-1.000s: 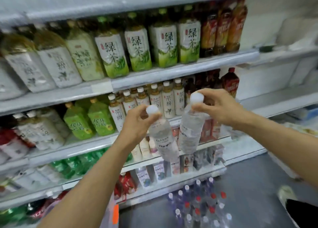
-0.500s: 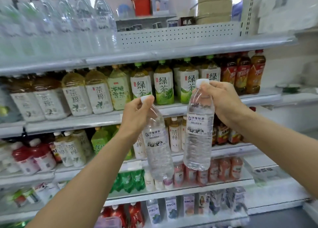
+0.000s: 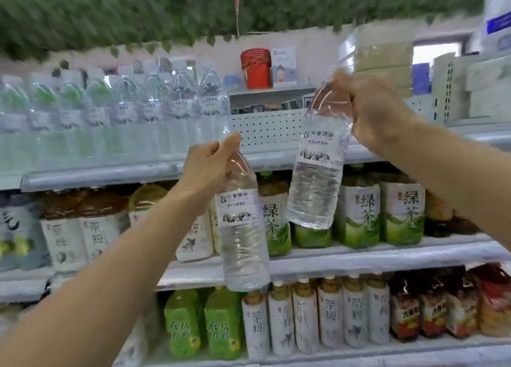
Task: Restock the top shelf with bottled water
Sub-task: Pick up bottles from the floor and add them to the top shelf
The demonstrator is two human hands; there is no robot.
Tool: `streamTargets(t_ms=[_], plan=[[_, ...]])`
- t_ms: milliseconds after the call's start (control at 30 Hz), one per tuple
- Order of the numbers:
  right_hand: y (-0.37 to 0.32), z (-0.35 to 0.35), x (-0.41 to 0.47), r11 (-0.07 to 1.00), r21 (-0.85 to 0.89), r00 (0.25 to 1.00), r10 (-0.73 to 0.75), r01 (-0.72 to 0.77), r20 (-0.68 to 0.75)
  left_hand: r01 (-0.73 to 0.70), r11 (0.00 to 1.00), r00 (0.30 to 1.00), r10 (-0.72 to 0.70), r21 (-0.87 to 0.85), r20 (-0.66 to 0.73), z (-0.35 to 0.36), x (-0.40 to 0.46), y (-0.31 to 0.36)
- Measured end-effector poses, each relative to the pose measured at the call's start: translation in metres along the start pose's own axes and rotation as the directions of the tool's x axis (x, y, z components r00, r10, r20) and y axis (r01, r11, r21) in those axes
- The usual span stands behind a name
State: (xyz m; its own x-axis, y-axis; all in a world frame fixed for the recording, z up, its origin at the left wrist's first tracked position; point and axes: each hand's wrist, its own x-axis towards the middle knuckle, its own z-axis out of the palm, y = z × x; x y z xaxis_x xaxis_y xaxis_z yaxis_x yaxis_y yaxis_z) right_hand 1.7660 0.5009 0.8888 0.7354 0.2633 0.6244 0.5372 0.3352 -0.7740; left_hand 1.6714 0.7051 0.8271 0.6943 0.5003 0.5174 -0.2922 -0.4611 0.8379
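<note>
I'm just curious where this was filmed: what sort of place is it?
Most likely a small shop's drinks aisle. Tiered shelves carry rows of green tea bottles, the top shelf holds a row of bottled water, and each hand grips one more.

You face white metal shelving stocked with tea bottles; green foliage hangs overhead; red bucket against pale wall.

Top shelf with water bottles
</note>
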Motion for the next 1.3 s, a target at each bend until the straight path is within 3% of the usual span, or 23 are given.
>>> streamTargets(t_ms=[267, 500, 633, 833, 967, 1100, 1200, 1300], plan=[[-0.017, 0.071, 0.107, 0.983, -0.057, 0.961, -0.185, 0.177, -0.205, -0.036, 0.997, 0.999, 0.036, -0.065, -0.001, -0.035, 0.091, 0.01], [0.007, 0.12, 0.164, 0.932, -0.253, 0.953, -0.29, 0.259, -0.092, -0.052, 0.997, 0.999, 0.053, -0.063, 0.014, -0.043, 0.133, -0.001], [0.04, 0.127, 0.181, 0.935, -0.301, 0.981, -0.195, 0.187, 0.003, -0.013, 0.997, 1.0, 0.014, -0.08, 0.016, -0.041, 0.142, -0.012], [0.056, 0.129, 0.202, 0.973, -0.221, 0.997, -0.047, 0.061, 0.067, 0.02, 0.992, 1.0, -0.018, -0.124, 0.015, -0.038, 0.153, -0.027], [0.065, 0.131, 0.203, 0.965, -0.252, 0.993, -0.05, 0.075, 0.106, 0.045, 0.981, 0.999, -0.046, -0.187, -0.003, -0.037, 0.153, -0.03], [0.082, 0.122, 0.183, 0.919, -0.347, 0.968, -0.11, 0.185, 0.223, 0.073, 0.978, 0.997, -0.079, -0.196, -0.023, -0.038, 0.151, -0.032], [0.101, 0.103, 0.158, 0.914, -0.391, 0.962, 0.0, 0.111, 0.272, 0.073, 0.976, 0.996, -0.08, -0.207, -0.026, -0.038, 0.15, -0.034], [0.123, 0.089, 0.144, 0.884, -0.467, 0.965, 0.14, -0.02, 0.224, 0.05, 0.981, 0.998, -0.056, -0.188, -0.024, -0.036, 0.151, -0.036]])
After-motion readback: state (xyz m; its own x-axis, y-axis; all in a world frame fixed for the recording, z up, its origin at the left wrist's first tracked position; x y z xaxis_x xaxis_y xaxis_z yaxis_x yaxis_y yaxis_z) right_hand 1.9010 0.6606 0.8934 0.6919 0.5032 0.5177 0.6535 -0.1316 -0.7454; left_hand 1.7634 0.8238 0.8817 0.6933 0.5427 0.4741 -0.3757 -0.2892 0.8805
